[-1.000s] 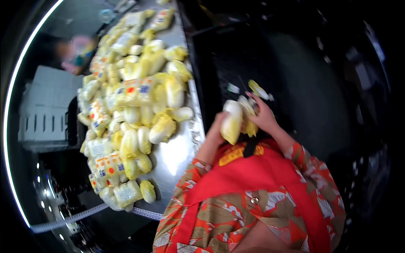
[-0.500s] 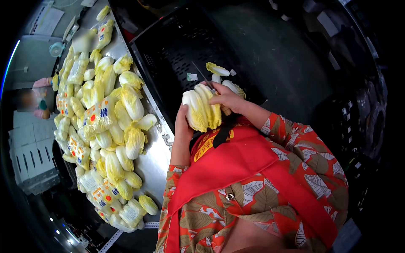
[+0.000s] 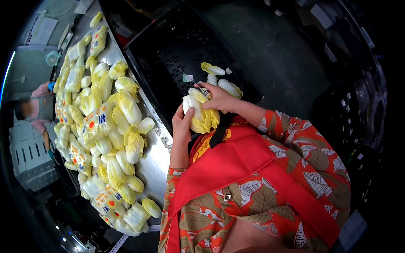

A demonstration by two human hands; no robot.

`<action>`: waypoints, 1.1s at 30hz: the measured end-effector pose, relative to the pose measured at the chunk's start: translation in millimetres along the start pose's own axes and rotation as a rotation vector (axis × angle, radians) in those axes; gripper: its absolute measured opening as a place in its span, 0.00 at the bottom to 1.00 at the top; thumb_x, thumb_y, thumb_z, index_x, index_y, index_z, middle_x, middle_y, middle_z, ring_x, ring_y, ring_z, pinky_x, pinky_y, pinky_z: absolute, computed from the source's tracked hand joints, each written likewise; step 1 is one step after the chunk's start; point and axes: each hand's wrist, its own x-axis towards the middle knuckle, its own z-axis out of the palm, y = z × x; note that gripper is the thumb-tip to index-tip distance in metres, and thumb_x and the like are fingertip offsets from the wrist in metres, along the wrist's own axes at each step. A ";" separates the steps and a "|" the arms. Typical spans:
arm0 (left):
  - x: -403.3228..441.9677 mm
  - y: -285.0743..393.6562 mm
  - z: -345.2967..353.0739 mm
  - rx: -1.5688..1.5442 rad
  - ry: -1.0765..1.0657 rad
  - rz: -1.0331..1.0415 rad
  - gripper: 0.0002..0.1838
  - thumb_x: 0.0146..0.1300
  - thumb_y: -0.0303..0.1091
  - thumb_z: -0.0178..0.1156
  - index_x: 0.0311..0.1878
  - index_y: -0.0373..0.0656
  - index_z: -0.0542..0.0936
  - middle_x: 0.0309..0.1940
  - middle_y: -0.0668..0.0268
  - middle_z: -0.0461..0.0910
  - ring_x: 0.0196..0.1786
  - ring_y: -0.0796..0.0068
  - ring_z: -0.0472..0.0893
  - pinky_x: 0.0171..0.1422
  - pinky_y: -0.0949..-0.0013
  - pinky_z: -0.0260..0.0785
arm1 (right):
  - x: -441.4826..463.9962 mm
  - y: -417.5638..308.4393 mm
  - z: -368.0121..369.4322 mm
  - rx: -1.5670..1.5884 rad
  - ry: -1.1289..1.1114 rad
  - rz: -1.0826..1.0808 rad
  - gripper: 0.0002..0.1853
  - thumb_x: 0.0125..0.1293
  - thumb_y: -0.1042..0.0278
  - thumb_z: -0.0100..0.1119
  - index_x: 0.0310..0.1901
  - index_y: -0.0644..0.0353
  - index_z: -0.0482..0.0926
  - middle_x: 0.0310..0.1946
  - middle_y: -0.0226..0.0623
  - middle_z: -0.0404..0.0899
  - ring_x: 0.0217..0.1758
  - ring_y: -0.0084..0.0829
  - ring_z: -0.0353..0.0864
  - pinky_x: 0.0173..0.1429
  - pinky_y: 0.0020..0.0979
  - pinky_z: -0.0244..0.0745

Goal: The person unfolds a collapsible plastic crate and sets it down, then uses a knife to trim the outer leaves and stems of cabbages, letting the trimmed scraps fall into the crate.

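In front of the red apron, a yellow-white napa cabbage (image 3: 205, 120) is held between my two hands. My left hand (image 3: 182, 123) is closed on its left side, with the thumb across the white ribs. My right hand (image 3: 222, 99) grips a knife (image 3: 191, 80) whose thin blade points away to the upper left; its handle is mostly hidden. The right thumb and palm also press on the cabbage's leaves. Just beyond the hands, a loose cabbage leaf (image 3: 213, 68) and another pale cabbage piece (image 3: 230, 87) lie in a black perforated crate (image 3: 168, 50).
A steel table (image 3: 154, 168) on the left carries a large heap of napa cabbages (image 3: 128, 107), some in printed plastic wrap (image 3: 97, 122). Across the table stands another person (image 3: 42, 105). Stacked dark crates (image 3: 344, 109) are on the right.
My right hand has shifted on the cabbage, its thumb now over the leaves, and the blade has tilted lower. My left thumb has come onto the front. The person across has moved their arms.
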 end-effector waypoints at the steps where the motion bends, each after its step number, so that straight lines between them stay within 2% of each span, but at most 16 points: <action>1: 0.1 0.7 -2.3 -0.015 -0.039 -0.002 0.24 0.62 0.31 0.60 0.60 0.34 0.68 0.51 0.61 0.76 0.50 0.72 0.77 0.56 0.69 0.69 | -1.2 -4.1 -0.4 0.000 0.001 0.001 0.41 0.44 0.67 0.66 0.63 0.65 0.63 0.56 0.44 0.71 0.59 0.34 0.71 0.62 0.28 0.65; 3: 0.6 -0.1 -9.5 -0.077 -0.091 -0.039 0.25 0.62 0.32 0.60 0.61 0.34 0.68 0.51 0.60 0.76 0.51 0.69 0.78 0.57 0.67 0.69 | -4.5 -17.5 -2.0 -0.354 0.025 0.058 0.39 0.43 0.69 0.63 0.62 0.63 0.64 0.54 0.46 0.72 0.56 0.37 0.74 0.59 0.30 0.67; 4: 0.5 0.3 -12.3 -0.137 -0.144 -0.074 0.26 0.62 0.33 0.60 0.61 0.34 0.67 0.51 0.58 0.76 0.51 0.67 0.78 0.58 0.66 0.69 | -5.3 -19.7 -3.1 -0.355 0.027 0.057 0.39 0.43 0.69 0.63 0.62 0.63 0.64 0.54 0.46 0.72 0.56 0.37 0.74 0.59 0.30 0.67; 6: -2.1 3.8 -16.4 -0.202 -0.254 -0.075 0.29 0.63 0.38 0.58 0.63 0.34 0.65 0.53 0.56 0.75 0.53 0.63 0.77 0.59 0.63 0.69 | -4.2 -22.0 -7.9 -0.500 0.061 0.066 0.41 0.41 0.75 0.60 0.64 0.60 0.62 0.46 0.42 0.77 0.42 0.32 0.78 0.50 0.29 0.72; 7: -3.0 5.1 -17.7 -0.267 -0.358 -0.076 0.31 0.64 0.43 0.57 0.65 0.35 0.63 0.55 0.53 0.74 0.55 0.59 0.76 0.59 0.61 0.69 | -3.6 -20.2 -11.9 -0.403 0.055 0.072 0.41 0.41 0.76 0.59 0.64 0.61 0.63 0.50 0.41 0.76 0.48 0.31 0.77 0.54 0.28 0.70; 11: -1.6 0.4 -24.0 -0.423 -0.250 -0.173 0.34 0.67 0.55 0.46 0.65 0.37 0.62 0.55 0.52 0.73 0.54 0.56 0.76 0.57 0.54 0.71 | 0.6 -15.0 -16.4 -0.077 0.062 0.065 0.41 0.40 0.77 0.57 0.64 0.62 0.63 0.56 0.40 0.71 0.56 0.28 0.72 0.60 0.26 0.66; 16: 8.8 -14.4 -23.9 -0.375 -0.162 -0.175 0.32 0.68 0.56 0.44 0.64 0.38 0.64 0.57 0.56 0.73 0.57 0.56 0.74 0.62 0.52 0.67 | -1.8 -19.0 -7.8 -0.164 0.134 0.103 0.40 0.42 0.77 0.57 0.65 0.64 0.62 0.55 0.43 0.72 0.55 0.30 0.72 0.59 0.25 0.66; 18: 8.8 -4.1 -1.7 -0.447 0.050 -0.141 0.28 0.68 0.51 0.48 0.63 0.42 0.65 0.55 0.58 0.73 0.57 0.57 0.73 0.62 0.57 0.67 | 0.5 -11.8 -2.0 -0.126 0.130 0.134 0.40 0.43 0.76 0.57 0.65 0.64 0.61 0.54 0.44 0.72 0.54 0.30 0.73 0.58 0.25 0.67; 20: 11.1 -3.7 5.5 -0.485 -0.017 -0.111 0.26 0.69 0.48 0.47 0.62 0.41 0.65 0.54 0.60 0.73 0.59 0.60 0.72 0.64 0.60 0.64 | 4.8 9.5 5.5 -0.096 0.153 0.033 0.40 0.44 0.77 0.56 0.65 0.63 0.60 0.54 0.44 0.71 0.52 0.30 0.74 0.56 0.26 0.69; 21: 14.3 -5.0 9.0 -0.426 0.024 -0.067 0.25 0.69 0.47 0.47 0.62 0.39 0.65 0.53 0.60 0.73 0.59 0.62 0.72 0.64 0.61 0.65 | -0.4 -9.6 5.7 0.007 0.088 0.168 0.40 0.45 0.77 0.56 0.66 0.63 0.60 0.56 0.43 0.70 0.52 0.29 0.74 0.56 0.27 0.69; 24: 19.2 -11.2 16.0 -0.300 0.132 0.066 0.22 0.69 0.43 0.49 0.59 0.38 0.67 0.51 0.61 0.73 0.56 0.68 0.73 0.60 0.66 0.67 | -3.6 -14.9 7.1 -0.087 0.119 0.087 0.40 0.46 0.76 0.56 0.66 0.63 0.59 0.57 0.43 0.69 0.54 0.28 0.73 0.58 0.26 0.68; 26: 25.2 -20.7 5.0 0.216 0.224 0.219 0.20 0.68 0.42 0.52 0.58 0.42 0.70 0.52 0.61 0.72 0.52 0.70 0.74 0.56 0.70 0.67 | -2.7 -4.1 5.3 -0.124 0.142 0.049 0.40 0.46 0.74 0.57 0.66 0.64 0.58 0.58 0.44 0.69 0.55 0.29 0.72 0.59 0.27 0.67; 28: 18.4 -9.5 6.5 0.250 0.222 0.198 0.19 0.66 0.40 0.57 0.56 0.41 0.73 0.50 0.62 0.73 0.48 0.73 0.75 0.53 0.72 0.67 | -4.3 -3.1 4.8 -0.266 0.177 -0.023 0.41 0.46 0.72 0.57 0.66 0.64 0.57 0.59 0.45 0.68 0.56 0.31 0.72 0.60 0.28 0.66; 30: 14.0 -3.1 1.8 0.758 0.214 0.177 0.22 0.63 0.40 0.60 0.55 0.36 0.74 0.46 0.65 0.75 0.46 0.77 0.75 0.52 0.74 0.67 | -7.6 -10.2 6.4 -0.270 0.155 -0.030 0.41 0.46 0.69 0.59 0.66 0.64 0.58 0.58 0.47 0.69 0.56 0.36 0.72 0.61 0.30 0.65; 32: 8.1 4.1 3.4 0.836 0.205 0.165 0.24 0.62 0.42 0.61 0.54 0.33 0.75 0.46 0.64 0.76 0.45 0.77 0.75 0.51 0.74 0.67 | -8.0 -11.0 8.1 -0.273 0.125 -0.041 0.42 0.46 0.66 0.60 0.66 0.63 0.58 0.58 0.48 0.70 0.57 0.41 0.72 0.61 0.33 0.65; 33: 7.9 4.9 1.3 0.643 0.126 0.071 0.24 0.63 0.42 0.59 0.56 0.34 0.74 0.48 0.63 0.76 0.46 0.74 0.76 0.52 0.72 0.67 | -5.4 -10.5 7.3 -0.272 0.131 -0.066 0.42 0.46 0.66 0.60 0.66 0.63 0.57 0.58 0.48 0.70 0.58 0.41 0.72 0.61 0.33 0.65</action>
